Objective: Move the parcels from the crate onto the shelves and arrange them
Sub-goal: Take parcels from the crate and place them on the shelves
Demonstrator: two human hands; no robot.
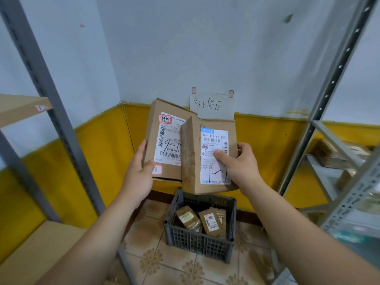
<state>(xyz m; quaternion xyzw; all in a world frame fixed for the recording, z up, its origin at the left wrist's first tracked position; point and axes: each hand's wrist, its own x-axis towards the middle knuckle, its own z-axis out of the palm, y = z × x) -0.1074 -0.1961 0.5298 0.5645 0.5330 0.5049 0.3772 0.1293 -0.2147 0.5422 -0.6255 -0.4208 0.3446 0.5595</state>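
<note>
Here, mid-frame, the left hand (141, 169) grips a cardboard parcel (164, 138) by its edge; the right hand (238, 163) clasps a second labelled parcel (207, 157), thumb across its label, above the grey crate (200, 241) holding more parcels (209, 222).

Hands (139, 171) (240, 163) hold two parcels (164, 140) (209, 159); crate (199, 241) below

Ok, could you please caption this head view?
Left hand holds the left parcel, right hand the right parcel, above the grey crate of remaining parcels.
</note>
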